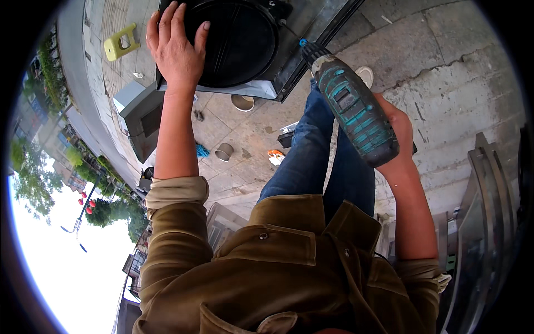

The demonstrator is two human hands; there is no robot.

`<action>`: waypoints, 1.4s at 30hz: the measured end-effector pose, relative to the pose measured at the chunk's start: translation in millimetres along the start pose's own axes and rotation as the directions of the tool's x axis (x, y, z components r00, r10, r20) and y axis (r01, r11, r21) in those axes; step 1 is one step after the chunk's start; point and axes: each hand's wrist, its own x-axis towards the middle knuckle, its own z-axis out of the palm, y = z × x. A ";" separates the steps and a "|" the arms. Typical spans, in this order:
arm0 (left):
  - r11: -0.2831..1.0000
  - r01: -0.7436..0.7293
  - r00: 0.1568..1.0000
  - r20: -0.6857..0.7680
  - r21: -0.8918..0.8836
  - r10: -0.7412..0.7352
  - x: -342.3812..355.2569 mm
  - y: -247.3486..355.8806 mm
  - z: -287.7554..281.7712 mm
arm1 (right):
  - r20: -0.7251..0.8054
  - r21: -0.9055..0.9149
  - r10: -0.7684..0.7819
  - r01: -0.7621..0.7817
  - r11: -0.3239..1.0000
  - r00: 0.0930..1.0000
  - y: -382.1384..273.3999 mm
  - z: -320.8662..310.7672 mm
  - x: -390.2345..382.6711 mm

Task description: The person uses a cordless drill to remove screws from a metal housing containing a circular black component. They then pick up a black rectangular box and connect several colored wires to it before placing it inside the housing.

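At the top of the view my left hand [177,53] lies with fingers spread on the left part of a black metal frame [266,89] holding a dark round plate [239,42]. My right hand [396,131] grips a dark teal and black power drill [353,111], its fingers mostly hidden behind the tool. The drill points up and left, its blue-collared bit [303,42] over the right side of the frame, near a small fitting [282,22]. Whether the bit touches anything is unclear.
On the paving below are a yellow stool [121,42], a grey boxy metal piece [136,122], two containers [243,103] [224,152], a blue cloth [201,150] and an orange item [276,157]. Metal panels [475,222] stand at the right. A street with trees [111,217] is at the left.
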 end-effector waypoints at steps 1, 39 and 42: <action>0.997 -0.062 0.997 0.052 0.051 0.060 0.5 3.3 -0.9 | 0.004 -0.031 -0.012 0.012 0.999 1.000 0.4 1.2 -0.3; 0.814 0.539 0.828 0.318 -0.219 -0.462 0.8 -45.2 0.1 | -0.020 -0.057 -0.220 0.219 0.974 0.975 3.1 -21.6 -1.4; 0.808 0.536 0.833 0.306 -0.245 -0.460 1.4 -43.8 -1.3 | -0.071 0.047 -0.243 0.247 0.968 0.967 20.7 -18.8 -31.8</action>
